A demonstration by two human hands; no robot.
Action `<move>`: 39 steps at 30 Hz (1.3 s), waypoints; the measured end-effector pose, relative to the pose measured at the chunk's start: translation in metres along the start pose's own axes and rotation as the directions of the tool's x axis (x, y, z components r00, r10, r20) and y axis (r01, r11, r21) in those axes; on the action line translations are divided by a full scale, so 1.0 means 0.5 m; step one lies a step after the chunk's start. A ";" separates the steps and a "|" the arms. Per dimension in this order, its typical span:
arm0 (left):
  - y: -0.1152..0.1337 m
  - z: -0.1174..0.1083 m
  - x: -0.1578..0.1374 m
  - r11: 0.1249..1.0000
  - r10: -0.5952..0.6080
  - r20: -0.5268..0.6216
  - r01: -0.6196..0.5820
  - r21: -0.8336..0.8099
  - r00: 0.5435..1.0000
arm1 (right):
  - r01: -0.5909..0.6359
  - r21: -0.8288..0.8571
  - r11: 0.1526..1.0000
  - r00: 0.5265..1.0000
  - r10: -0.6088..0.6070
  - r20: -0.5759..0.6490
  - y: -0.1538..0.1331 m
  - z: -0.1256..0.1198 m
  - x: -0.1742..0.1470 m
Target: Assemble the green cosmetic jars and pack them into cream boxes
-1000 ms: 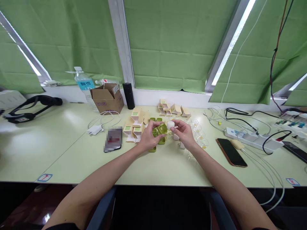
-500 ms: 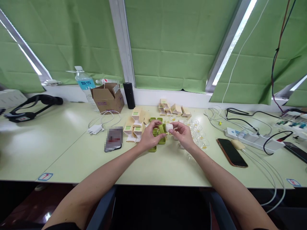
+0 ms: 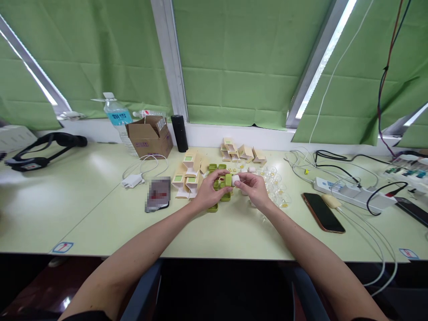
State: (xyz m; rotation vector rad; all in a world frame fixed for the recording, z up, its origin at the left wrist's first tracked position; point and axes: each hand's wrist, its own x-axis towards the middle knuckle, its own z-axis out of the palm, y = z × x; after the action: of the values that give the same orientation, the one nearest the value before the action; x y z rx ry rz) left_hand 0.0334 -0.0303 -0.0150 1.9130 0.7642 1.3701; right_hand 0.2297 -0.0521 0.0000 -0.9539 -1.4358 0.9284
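Between its thumb and fingers, my left hand (image 3: pixel 207 192) grips a small olive-green square plastic cup (image 3: pixel 228 180). My right hand (image 3: pixel 257 191) pinches a small white rounded piece (image 3: pixel 236 179), which meets the right side of the green cup. Whether the white piece goes inside the cup, I cannot tell. Several more green cups (image 3: pixel 213 208) lie beneath and around my left hand. Beside and behind my right hand lie several clear plastic domes (image 3: pixel 278 192) with yellow bits. Open cream cardboard boxes (image 3: pixel 192 165) stand left of the green cups.
More cream boxes (image 3: pixel 246 153) sit near the wall. A brown carton (image 3: pixel 152 141), a water bottle (image 3: pixel 119 118) and a black cylinder (image 3: pixel 179 133) stand back left. On the right are a phone (image 3: pixel 323 212), a power strip (image 3: pixel 354 194) and cables. A white charger (image 3: pixel 133 180) lies left.
The green cup has turned and now sits flush against the white piece, with the two closer together. Both hands stay in nearly the same place.
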 end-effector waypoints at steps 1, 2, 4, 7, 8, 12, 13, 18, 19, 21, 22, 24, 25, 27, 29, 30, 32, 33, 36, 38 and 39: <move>0.000 0.000 -0.001 1.000 0.002 0.003 -0.002 0.007 1.000 | -0.003 0.008 1.000 1.000 0.003 -0.003 0.001 0.002 -0.001; 0.001 0.001 -0.002 1.000 0.006 0.005 -0.006 0.020 1.000 | -0.006 0.016 1.000 1.000 0.006 -0.007 0.002 0.004 -0.002; 0.005 0.002 -0.005 0.998 0.017 0.002 -0.018 0.061 1.000 | -0.012 0.036 0.999 1.000 0.013 -0.011 0.004 0.009 -0.004; 0.012 0.008 -0.011 0.991 0.022 -0.002 -0.021 0.132 1.000 | -0.028 0.073 0.997 1.000 0.029 -0.011 0.008 0.018 -0.008; 0.013 0.011 -0.013 0.988 0.027 -0.005 -0.026 0.152 1.000 | -0.036 0.086 0.996 0.999 0.037 -0.010 0.009 0.021 -0.009; 0.016 0.017 -0.019 0.968 0.114 -0.045 -0.101 0.228 0.992 | -0.076 0.140 0.987 0.997 0.079 -0.016 0.011 0.032 -0.011; 0.017 0.017 -0.020 0.961 0.140 -0.051 -0.124 0.247 0.989 | -0.085 0.151 0.985 0.996 0.089 -0.024 0.010 0.034 -0.012; 0.018 0.019 -0.025 0.935 0.209 -0.021 -0.194 0.295 0.978 | -0.088 0.163 0.983 0.995 0.096 -0.039 -0.001 0.037 -0.015; 0.018 0.020 -0.026 0.935 0.212 -0.015 -0.199 0.295 0.977 | -0.082 0.150 0.985 0.996 0.087 -0.031 -0.004 0.036 -0.017; 0.016 0.021 -0.027 0.944 0.206 -0.007 -0.197 0.263 0.978 | -0.052 0.102 0.993 0.998 0.054 -0.011 -0.009 0.035 -0.022; 0.014 0.022 -0.026 0.956 0.193 -0.007 -0.186 0.227 0.981 | -0.023 0.060 0.998 1.000 0.023 0.001 -0.011 0.034 -0.024; 0.009 0.022 -0.022 0.983 0.143 -0.023 -0.139 0.120 0.989 | 0.089 -0.072 0.993 0.996 -0.088 0.022 -0.011 0.028 -0.028; 0.006 0.022 -0.020 0.993 0.109 -0.037 -0.107 0.055 0.993 | 0.173 -0.163 0.971 0.985 -0.170 0.029 -0.010 0.024 -0.028; 0.002 0.021 -0.013 0.996 0.032 -0.047 -0.036 -0.079 0.998 | 0.356 -0.359 0.863 0.931 -0.360 0.059 -0.006 0.015 -0.027; 0.000 0.020 -0.008 0.978 -0.039 -0.007 0.037 -0.206 0.999 | 0.497 -0.508 0.703 0.848 -0.517 0.116 -0.001 0.006 -0.025; 0.001 0.020 -0.006 0.963 -0.068 0.027 0.073 -0.260 0.997 | 0.543 -0.558 0.628 0.810 -0.568 0.148 0.001 0.003 -0.024; 0.003 0.019 -0.004 0.930 -0.112 0.097 0.139 -0.339 0.989 | 0.595 -0.625 0.505 0.753 -0.622 0.215 0.004 0.001 -0.023; 0.005 0.019 -0.003 0.916 -0.130 0.122 0.166 -0.365 0.984 | 0.609 -0.648 0.457 0.734 -0.633 0.244 0.005 0.002 -0.023; 0.012 0.019 -0.003 0.891 -0.172 0.172 0.228 -0.392 0.970 | 0.639 -0.676 0.369 0.696 -0.652 0.302 0.008 0.005 -0.024; 0.017 0.020 -0.002 0.887 -0.180 0.183 0.240 -0.395 0.967 | 0.663 -0.665 0.342 0.666 -0.676 0.316 0.011 0.005 -0.024; 0.019 0.020 -0.002 0.886 -0.177 0.182 0.237 -0.399 0.967 | 0.676 -0.658 0.331 0.650 -0.689 0.321 0.012 0.005 -0.024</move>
State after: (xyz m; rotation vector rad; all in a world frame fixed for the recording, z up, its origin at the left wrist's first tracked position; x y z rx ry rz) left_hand 0.0436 -0.0387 -0.0105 1.5226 0.5351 1.1426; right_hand 0.2279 -0.0609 -0.0101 -0.7399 -2.0112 -0.3895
